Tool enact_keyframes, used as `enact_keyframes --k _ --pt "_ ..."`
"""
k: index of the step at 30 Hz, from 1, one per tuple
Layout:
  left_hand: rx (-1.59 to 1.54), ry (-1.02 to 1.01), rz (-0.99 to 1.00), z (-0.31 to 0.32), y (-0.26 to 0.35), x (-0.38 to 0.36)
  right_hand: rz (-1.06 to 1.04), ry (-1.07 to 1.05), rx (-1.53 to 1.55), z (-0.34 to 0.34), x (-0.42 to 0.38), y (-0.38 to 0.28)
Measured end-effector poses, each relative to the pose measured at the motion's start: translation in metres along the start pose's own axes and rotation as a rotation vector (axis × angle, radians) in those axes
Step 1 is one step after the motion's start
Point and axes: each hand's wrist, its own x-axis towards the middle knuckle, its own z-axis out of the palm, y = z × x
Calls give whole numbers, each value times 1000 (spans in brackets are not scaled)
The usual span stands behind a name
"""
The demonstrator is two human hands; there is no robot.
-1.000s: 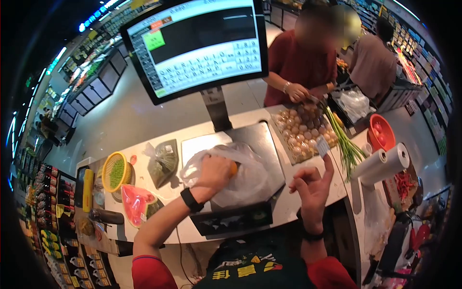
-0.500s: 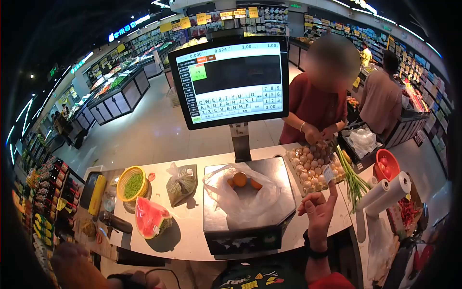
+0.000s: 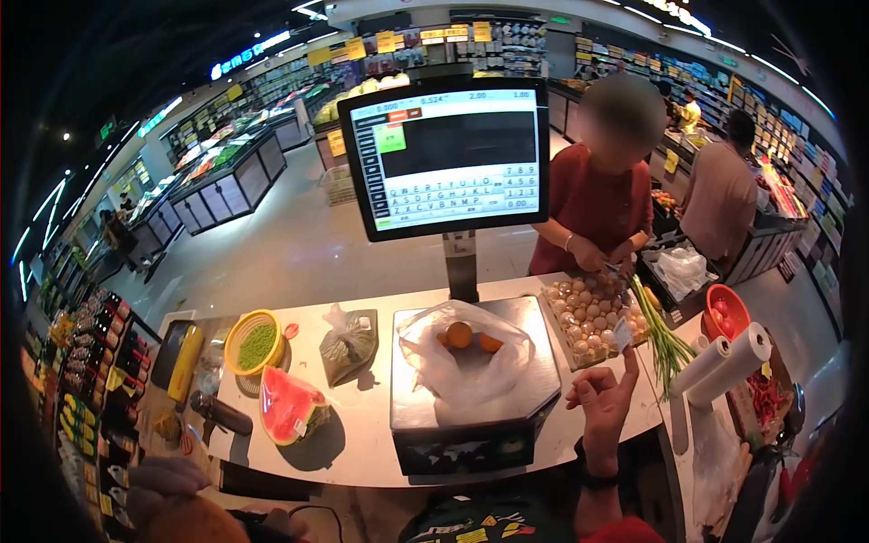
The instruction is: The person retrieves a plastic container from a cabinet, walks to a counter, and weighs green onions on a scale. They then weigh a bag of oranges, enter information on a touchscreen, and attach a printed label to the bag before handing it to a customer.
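My right hand (image 3: 602, 403) is raised right of the scale (image 3: 416, 398), index finger stretched out, other fingers partly curled. A small white label (image 3: 623, 333) clings to that fingertip, over the front edge of the egg tray (image 3: 579, 312). On the scale lies an open plastic bag (image 3: 462, 389) with several orange fruits (image 3: 460, 335) in it. My left hand (image 3: 172, 502) is low at the left, blurred and dim; what it holds, if anything, is unclear. The tied bag of greens (image 3: 348, 348) and the cut watermelon (image 3: 291, 405) lie left of the scale.
Behind the scale stands a screen (image 3: 453, 154). A person in red (image 3: 588, 199) has both hands at the eggs. Left are a yellow basket (image 3: 237, 339) and a dark bottle (image 3: 222, 414); right are green stalks (image 3: 665, 348), plastic rolls (image 3: 733, 362) and a red bowl (image 3: 727, 310).
The view has shifted slightly, so the counter items appear a little further right. My left hand has moved slightly right and lower. My right hand keeps its pose with the label.
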Motion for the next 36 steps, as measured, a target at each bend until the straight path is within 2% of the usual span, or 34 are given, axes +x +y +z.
enact_keyframes --k 2,4,6,8,10,12,14,17,20,22,24,26,30,34,36 --pt "-52 140 -115 24 6 -4 12 19 -12 1 -3 -3" --pt "197 -40 -292 60 28 9 -23 -4 -1 -1 -7 1" --pt "-79 -310 -650 67 26 -30 -56 34 26 -1 -6 7" --pt "-480 -691 -572 108 0 -26 -49 61 45 -12 -6 13" --pt "-597 -924 -731 157 -2 -60 -55 133 156 -25 -9 7" --pt "-607 -1004 -714 214 4 -95 -45 184 212 -52 -14 2" --pt "-532 -1008 -560 271 13 -135 -23 290 236 -79 -27 -4" --pt "-472 -1149 -440 341 37 -169 -4 408 220 -117 -46 -11" --pt "-341 -1155 -365 414 49 -214 29 489 262 -150 -66 -12" --pt "-207 -1075 -313 460 44 -258 134 570 308 -167 -76 -8" --pt "-169 -1060 -337 488 38 -278 215 551 386 -184 -85 0" --pt "-1 -1129 -378 509 38 -289 345 560 467 -196 -89 8" --pt "71 -1167 -398 530 28 -309 459 536 549 -202 -86 15" --pt "17 -1171 -503 526 24 -313 491 470 549 -197 -78 18" --pt "-30 -981 -445 515 29 -304 507 437 540 -192 -72 23"
